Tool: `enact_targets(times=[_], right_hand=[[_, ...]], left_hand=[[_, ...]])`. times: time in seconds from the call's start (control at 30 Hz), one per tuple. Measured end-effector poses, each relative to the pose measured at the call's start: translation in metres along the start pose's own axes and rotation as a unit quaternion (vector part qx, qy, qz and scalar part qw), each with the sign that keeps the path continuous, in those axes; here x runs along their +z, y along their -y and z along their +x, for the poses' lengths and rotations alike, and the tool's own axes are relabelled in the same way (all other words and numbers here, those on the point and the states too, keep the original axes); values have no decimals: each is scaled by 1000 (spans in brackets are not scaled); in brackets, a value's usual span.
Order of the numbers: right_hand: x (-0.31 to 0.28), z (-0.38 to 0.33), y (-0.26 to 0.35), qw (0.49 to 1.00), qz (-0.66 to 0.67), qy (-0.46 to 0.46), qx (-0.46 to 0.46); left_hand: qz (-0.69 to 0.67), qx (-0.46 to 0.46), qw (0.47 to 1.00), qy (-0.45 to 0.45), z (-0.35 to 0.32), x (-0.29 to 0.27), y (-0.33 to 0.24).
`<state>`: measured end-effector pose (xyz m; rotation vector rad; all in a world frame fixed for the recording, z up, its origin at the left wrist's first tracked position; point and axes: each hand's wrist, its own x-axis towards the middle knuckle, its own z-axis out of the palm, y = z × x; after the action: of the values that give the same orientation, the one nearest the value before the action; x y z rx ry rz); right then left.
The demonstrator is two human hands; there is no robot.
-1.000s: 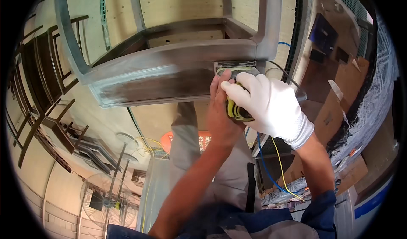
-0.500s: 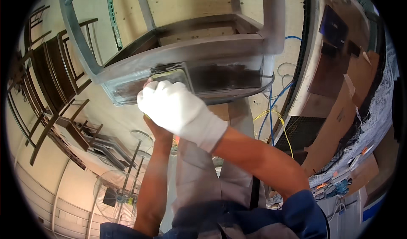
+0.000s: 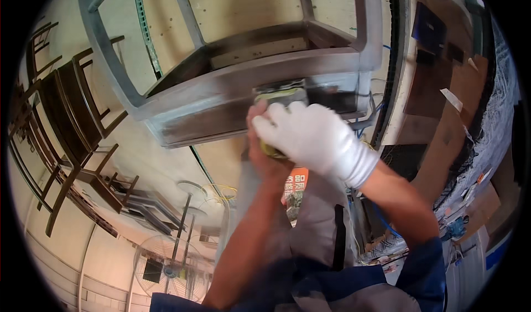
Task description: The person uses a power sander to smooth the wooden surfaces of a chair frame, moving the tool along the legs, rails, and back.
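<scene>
A brown-grey wooden chair frame (image 3: 232,74) lies on the bench in front of me, its broad panel (image 3: 207,121) facing me. Against the right part of that panel sits a power sander (image 3: 281,92) with a flat square pad and a yellow-green body. My bare left hand (image 3: 265,151) wraps the sander's body from the left and below. Over its top and right side lies my right hand (image 3: 312,135), in a white glove, with fingers curled round it. Both hands hide most of the sander's body. Whitish, dusty patches show on the panel's ends.
Several dark chairs (image 3: 66,113) stand at the left, with a wire-caged fan (image 3: 168,268) below them. Blue and yellow cables (image 3: 381,218) hang at the right of the bench. Brown cardboard (image 3: 442,151) and clear plastic wrap (image 3: 487,140) line the far right.
Both hands and the sander have moved right along the panel, from its left-middle to its right part. The view has shifted slightly too.
</scene>
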<state>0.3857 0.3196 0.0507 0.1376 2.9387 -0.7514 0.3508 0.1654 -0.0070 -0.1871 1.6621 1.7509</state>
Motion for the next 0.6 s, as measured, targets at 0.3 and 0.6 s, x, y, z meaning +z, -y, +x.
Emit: enact_targets(times=[0.3,0.6], right_hand=[[96,146,143,968,174,-174,41],[94,119,133,947,179,-234,125]], left_hand=[[376,136,916,27,59,-212,-72],[368,208,903,70,54,-212,-50]])
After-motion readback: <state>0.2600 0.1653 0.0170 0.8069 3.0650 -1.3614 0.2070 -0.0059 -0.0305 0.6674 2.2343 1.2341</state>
